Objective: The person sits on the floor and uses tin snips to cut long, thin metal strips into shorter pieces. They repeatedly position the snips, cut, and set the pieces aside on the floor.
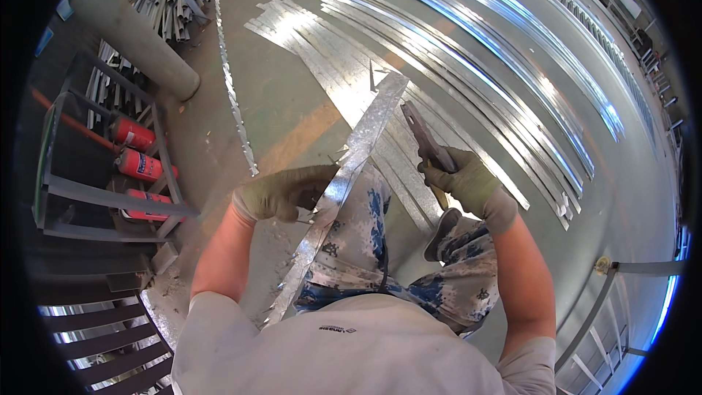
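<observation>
Now, left hand (289, 192): grip clamped on the jagged metal strip (369, 132), slanting one to seven o'clock.
Right hand (468, 179): grip wrapped round the brown tool (418, 128).
Progress: edge apparently mostly notched; plain strips (333, 73), twelve o'clock, seemingly uncut.

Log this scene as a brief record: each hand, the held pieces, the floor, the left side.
Left hand: gloved left hand, gripping the jagged metal strip
Right hand: gloved right hand, gripping a dark-headed hand tool
Held strip: slants from upper right to lower left, before the body
Tool: to the right of the strip; exact type unclear
Floor: long shiny metal strips ahead; a separate thin jagged strip farther left
Left side: red cylinders, thick pale column
</observation>
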